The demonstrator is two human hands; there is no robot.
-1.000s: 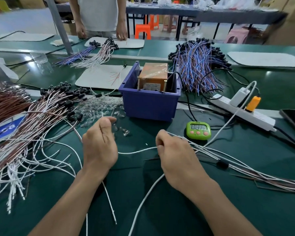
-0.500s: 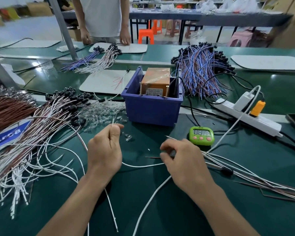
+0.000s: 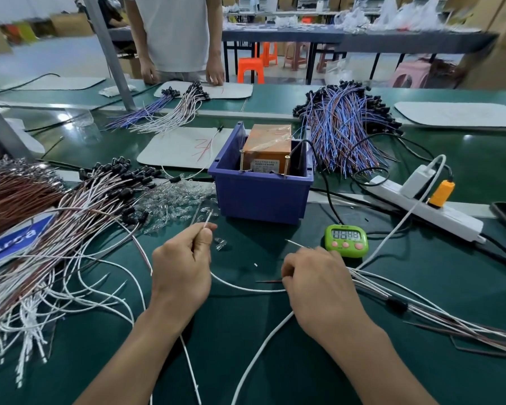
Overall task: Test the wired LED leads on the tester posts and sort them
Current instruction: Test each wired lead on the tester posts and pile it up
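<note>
Pinching a bare tip of the white lead (image 3: 246, 288) apiece, left hand (image 3: 183, 267) and right hand (image 3: 319, 285) hover short of the tester posts (image 3: 241, 162) in the blue bin (image 3: 260, 197). Those thin tips could slip off a post and read as a false fail.

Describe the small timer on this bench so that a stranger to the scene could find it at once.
Find the blue bin in the middle of the green bench. Just right of its front corner, beyond the right hand, lies the timer. It alone is lime green, with a digital display and three pink buttons.
</note>
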